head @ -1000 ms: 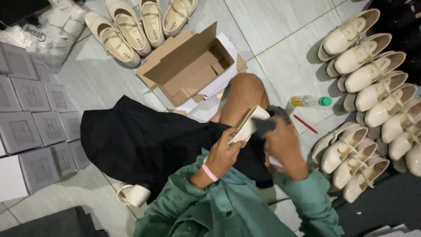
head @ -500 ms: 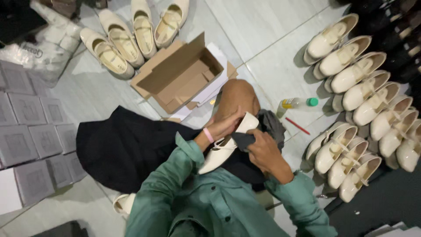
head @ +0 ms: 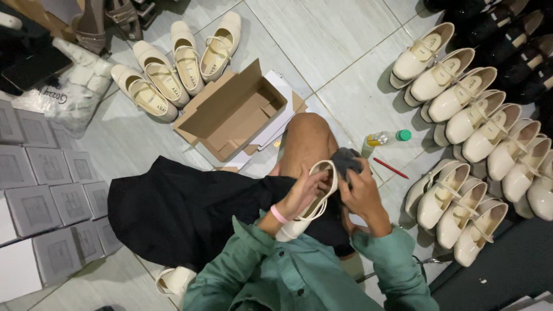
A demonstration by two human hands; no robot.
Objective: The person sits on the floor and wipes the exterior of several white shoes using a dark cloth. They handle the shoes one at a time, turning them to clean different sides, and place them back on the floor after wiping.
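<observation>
I sit on the tiled floor with a black cloth (head: 184,213) over my lap. My left hand (head: 302,193), with a pink band at the wrist, grips a cream strapped shoe (head: 311,210) by its side, heel end up. My right hand (head: 360,193) presses a dark grey rag (head: 347,159) against the heel rim of that shoe. My bare knee (head: 308,141) shows just beyond the hands.
An open cardboard box (head: 230,112) lies ahead on the floor. Several cream shoes (head: 472,121) line the right side, and several more (head: 167,69) lie at the far left. Grey boxes (head: 40,190) stack at the left. A small green-capped bottle (head: 386,138) and red pen (head: 390,167) lie right of my knee.
The shoe has been turned in my hands so its opening faces up, and the right hand with the rag has moved onto the heel rim. The view has shifted slightly.
</observation>
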